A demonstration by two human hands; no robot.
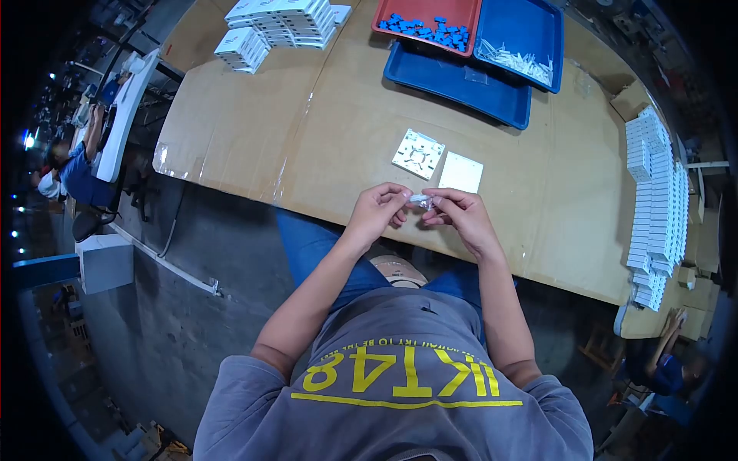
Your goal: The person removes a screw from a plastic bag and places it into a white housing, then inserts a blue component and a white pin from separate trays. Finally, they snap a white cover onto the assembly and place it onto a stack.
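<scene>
Between my two hands is a small clear plastic bag [422,200] with something whitish at it, too small to make out. My left hand [380,210] pinches its left end between thumb and fingertips. On the other end, the fingers of my right hand [463,217] are closed in a pinch. Just beyond my hands lies a square white frame [419,154] with cut-outs and a round shape at its centre. A plain white square plate [461,174] sits to its right, partly behind my right fingers.
At the back, a red tray [469,52] holds blue pieces and a blue tray [555,77] holds slim white pieces, above another blue tray [461,84]. White stacks [280,23] stand back left, more white stacks [653,207] right. People sit farther off on both sides.
</scene>
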